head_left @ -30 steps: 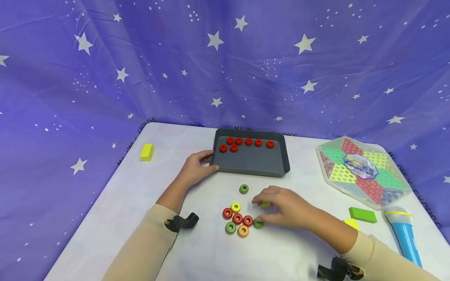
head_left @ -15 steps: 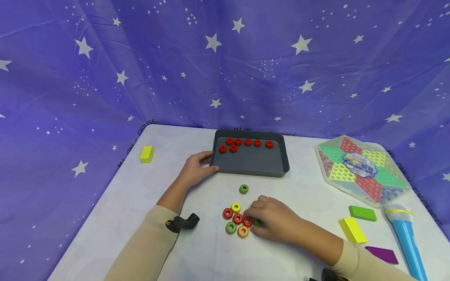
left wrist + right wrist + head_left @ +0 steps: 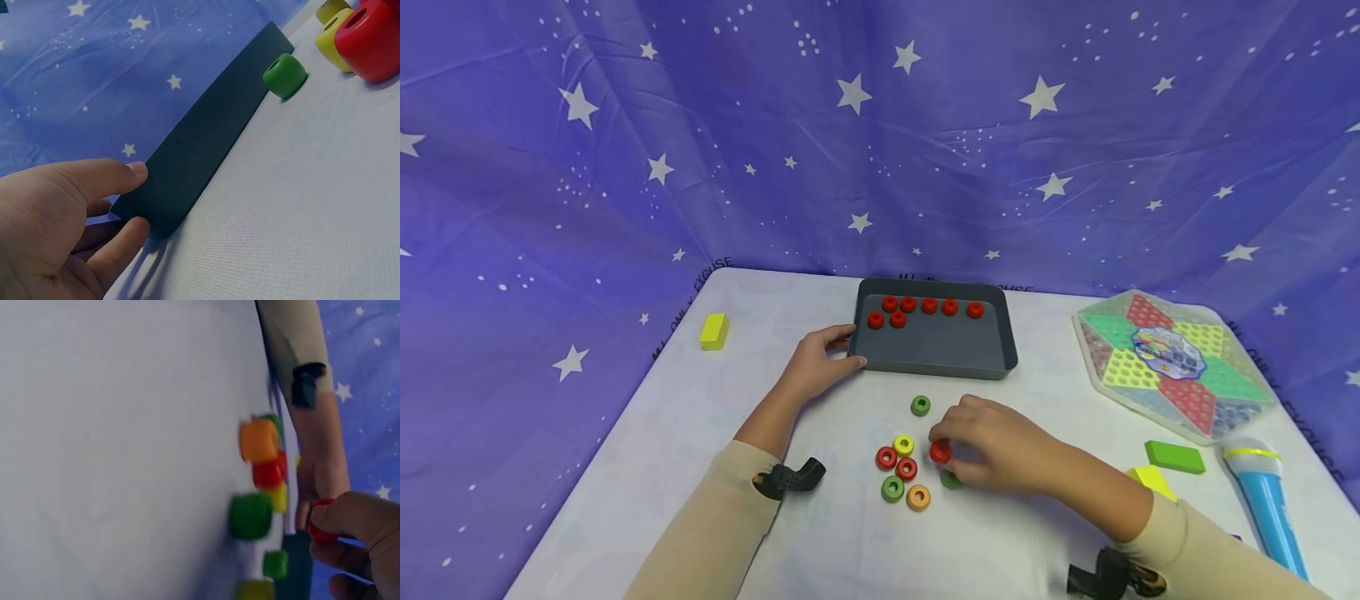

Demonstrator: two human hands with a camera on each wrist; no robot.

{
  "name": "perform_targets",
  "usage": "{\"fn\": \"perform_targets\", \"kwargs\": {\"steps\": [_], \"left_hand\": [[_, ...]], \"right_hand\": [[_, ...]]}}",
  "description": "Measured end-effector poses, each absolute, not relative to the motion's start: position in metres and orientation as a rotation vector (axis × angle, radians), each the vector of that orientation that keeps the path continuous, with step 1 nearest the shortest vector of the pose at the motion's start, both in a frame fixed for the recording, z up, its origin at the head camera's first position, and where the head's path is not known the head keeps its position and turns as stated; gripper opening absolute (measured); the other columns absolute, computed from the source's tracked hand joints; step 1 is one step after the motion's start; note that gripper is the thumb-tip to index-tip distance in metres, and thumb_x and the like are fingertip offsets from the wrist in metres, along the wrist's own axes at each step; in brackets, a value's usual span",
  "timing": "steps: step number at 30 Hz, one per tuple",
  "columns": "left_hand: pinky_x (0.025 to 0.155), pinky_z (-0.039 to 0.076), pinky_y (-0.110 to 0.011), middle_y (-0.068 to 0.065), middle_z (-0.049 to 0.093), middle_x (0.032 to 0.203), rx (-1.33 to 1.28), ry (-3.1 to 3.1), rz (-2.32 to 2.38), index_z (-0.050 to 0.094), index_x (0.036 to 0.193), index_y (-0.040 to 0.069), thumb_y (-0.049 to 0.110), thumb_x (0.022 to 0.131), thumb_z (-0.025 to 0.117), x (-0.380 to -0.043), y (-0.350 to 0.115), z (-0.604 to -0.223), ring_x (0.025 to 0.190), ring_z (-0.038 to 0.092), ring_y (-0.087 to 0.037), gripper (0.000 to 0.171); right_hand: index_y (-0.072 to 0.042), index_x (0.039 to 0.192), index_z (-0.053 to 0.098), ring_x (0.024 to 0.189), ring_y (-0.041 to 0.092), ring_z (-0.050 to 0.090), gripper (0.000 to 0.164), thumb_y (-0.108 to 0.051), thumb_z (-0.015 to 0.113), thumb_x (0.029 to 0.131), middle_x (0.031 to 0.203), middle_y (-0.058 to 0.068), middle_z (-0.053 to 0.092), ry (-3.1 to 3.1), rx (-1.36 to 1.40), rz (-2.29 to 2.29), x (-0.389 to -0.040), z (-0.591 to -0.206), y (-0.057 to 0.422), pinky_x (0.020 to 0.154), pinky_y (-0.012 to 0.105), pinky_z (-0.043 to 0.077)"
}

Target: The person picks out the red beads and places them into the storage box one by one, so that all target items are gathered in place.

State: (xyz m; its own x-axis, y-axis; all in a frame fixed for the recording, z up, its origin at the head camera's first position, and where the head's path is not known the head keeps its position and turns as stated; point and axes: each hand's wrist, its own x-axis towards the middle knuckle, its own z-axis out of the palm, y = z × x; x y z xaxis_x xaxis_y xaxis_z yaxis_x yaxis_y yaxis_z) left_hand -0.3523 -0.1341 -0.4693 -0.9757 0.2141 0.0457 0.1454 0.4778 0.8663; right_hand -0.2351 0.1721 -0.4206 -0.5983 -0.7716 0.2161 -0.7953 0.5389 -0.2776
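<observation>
My left hand holds the near-left corner of a dark grey tray, thumb and fingers at its wall in the left wrist view. Several red ring beads lie inside, most in a row along the back. Between right thumb and fingertips, my right hand pinches another red ring bead. It is over the table, right of a loose cluster of ring beads: red, yellow, orange and green. Another green bead lies partly hidden under this hand.
A lone green bead lies between tray and cluster. To the right are a Chinese checkers board, a green block, a yellow block and a blue toy microphone. Another yellow block sits far left.
My right hand reached left to the cluster, took a red bead from its right side, and lifted it slightly back and right. The left hand stays at the tray.
</observation>
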Motion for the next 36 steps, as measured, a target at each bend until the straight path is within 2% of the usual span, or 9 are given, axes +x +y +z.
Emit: {"fn": "perform_targets", "kwargs": {"steps": [10,17,20,26,31,36], "left_hand": [[0.112,0.042,-0.048,-0.006,0.065,0.136,0.313,2.647,1.533,0.057,0.145,0.013,0.029,0.085,0.083,-0.354,-0.135,-0.474,0.127,0.061,-0.025,0.067],[0.113,0.041,-0.048,-0.006,0.066,0.134,0.305,2.64,1.549,0.058,0.144,0.012,0.029,0.084,0.083,-0.355,-0.134,-0.473,0.127,0.061,-0.025,0.067],[0.113,0.041,-0.048,-0.005,0.066,0.134,0.299,2.641,1.547,0.058,0.144,0.013,0.03,0.084,0.083,-0.354,-0.135,-0.472,0.127,0.061,-0.025,0.066],[0.112,0.042,-0.049,-0.006,0.065,0.135,0.31,2.66,1.53,0.059,0.143,0.013,0.029,0.084,0.083,-0.353,-0.135,-0.471,0.126,0.062,-0.026,0.066],[0.111,0.044,-0.048,-0.006,0.066,0.135,0.319,2.668,1.534,0.059,0.143,0.013,0.029,0.085,0.083,-0.353,-0.135,-0.472,0.125,0.062,-0.025,0.065],[0.112,0.043,-0.049,-0.007,0.066,0.134,0.322,2.656,1.555,0.059,0.143,0.012,0.026,0.085,0.083,-0.354,-0.135,-0.473,0.125,0.062,-0.026,0.064]], "right_hand": [[-0.022,0.113,0.073,0.096,0.009,0.057,0.031,-0.019,0.075,0.083,0.104,-0.017,0.067,-2.841,1.353,0.488,-0.293,-0.369,0.192,0.084,0.032,0.053],[-0.02,0.118,0.073,0.097,0.02,0.06,0.033,-0.017,0.075,0.086,0.113,-0.007,0.069,-3.014,1.222,0.535,-0.346,-0.348,0.195,0.085,0.039,0.054],[-0.016,0.12,0.072,0.097,0.02,0.06,0.033,-0.016,0.075,0.087,0.112,-0.004,0.07,-3.05,1.228,0.546,-0.367,-0.345,0.192,0.086,0.04,0.055],[-0.009,0.119,0.073,0.08,0.019,0.058,0.032,-0.009,0.075,0.087,0.102,0.0,0.071,-3.039,1.319,0.508,-0.396,-0.34,0.178,0.072,0.034,0.053],[-0.007,0.113,0.073,0.086,0.02,0.061,0.028,-0.007,0.075,0.085,0.1,0.001,0.072,-2.973,1.432,0.416,-0.409,-0.338,0.162,0.078,0.036,0.054],[-0.012,0.11,0.074,0.089,0.02,0.061,0.024,-0.009,0.076,0.086,0.097,-0.002,0.069,-3.006,1.401,0.297,-0.421,-0.347,0.151,0.08,0.035,0.053]]}}
